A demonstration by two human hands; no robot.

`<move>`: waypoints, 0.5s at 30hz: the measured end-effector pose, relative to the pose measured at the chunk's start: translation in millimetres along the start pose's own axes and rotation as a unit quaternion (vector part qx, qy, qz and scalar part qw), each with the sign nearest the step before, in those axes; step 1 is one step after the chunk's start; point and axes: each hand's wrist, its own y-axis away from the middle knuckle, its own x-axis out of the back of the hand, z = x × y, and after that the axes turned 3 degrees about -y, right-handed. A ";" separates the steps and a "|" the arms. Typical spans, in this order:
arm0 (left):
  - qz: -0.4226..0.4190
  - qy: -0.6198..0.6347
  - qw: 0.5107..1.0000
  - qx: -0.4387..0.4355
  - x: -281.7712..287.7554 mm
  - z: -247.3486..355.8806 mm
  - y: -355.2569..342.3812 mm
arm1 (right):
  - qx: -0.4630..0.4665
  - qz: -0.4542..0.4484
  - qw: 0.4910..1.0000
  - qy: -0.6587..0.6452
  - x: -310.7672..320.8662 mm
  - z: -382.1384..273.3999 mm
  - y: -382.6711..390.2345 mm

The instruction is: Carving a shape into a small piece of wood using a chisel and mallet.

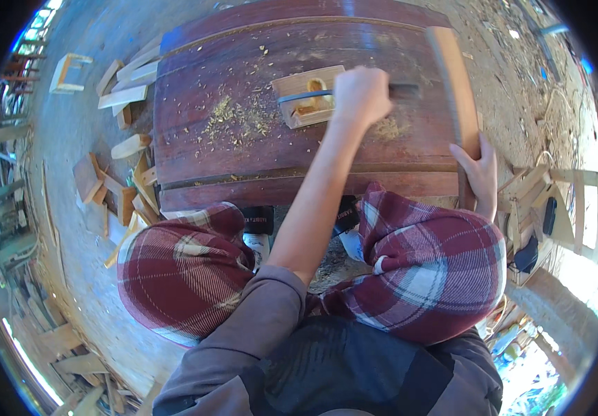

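Closest on my remote feed were red plaid-clad knees point(430, 270), dark bands point(258, 219) btwn them. R hand point(480, 173) was at the near end of a wood rail point(455, 80) along the table's R side, thumb spread from fingers; cdn't tell how hard it gripped. Beyond, L hand point(362, 93) was a closed fist round a dark bar-like tool point(306, 96), its R end blurred. The tool crossed over a hollowed wood block point(297, 84) on the red-brown table point(264, 151); contact unclear. Shavings point(233, 118) lay L of it. I judged the block light, stiff & non-slip, poss. prone to splitting at thin walls; best hold = plain outer edges, clear of the hollows. Tool seemed stiff too. Offcuts point(123, 97) were heaped further L. Re writing: pale lettering on the dark bands; none I cd make out on block or tool.
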 end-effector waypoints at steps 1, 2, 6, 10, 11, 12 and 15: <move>0.022 0.015 1.000 -0.015 -8.2 9.1 -1.1 | -0.011 0.027 1.000 -0.009 4.8 4.4 -0.8; 0.043 0.030 0.998 -0.031 -14.7 15.7 -0.3 | -0.022 0.037 0.999 -0.020 7.4 4.1 1.0; 0.060 0.061 0.995 -0.056 -28.5 24.6 -7.9 | -0.021 0.053 0.995 -0.082 10.8 14.5 0.0; 0.075 0.057 0.993 -0.068 -30.5 27.4 -14.3 | -0.031 0.046 0.998 -0.035 9.9 24.5 -0.5; 0.075 0.042 0.994 -0.068 -30.9 28.2 -15.8 | -0.033 0.038 0.998 -0.032 9.4 28.6 -2.2; 0.075 0.026 0.995 -0.068 -31.3 28.4 -16.7 | -0.035 0.030 0.999 -0.028 8.3 31.1 -3.6; 0.087 0.026 0.994 -0.066 -34.9 28.4 -19.6 | -0.021 0.038 0.998 -0.048 4.3 29.7 -4.3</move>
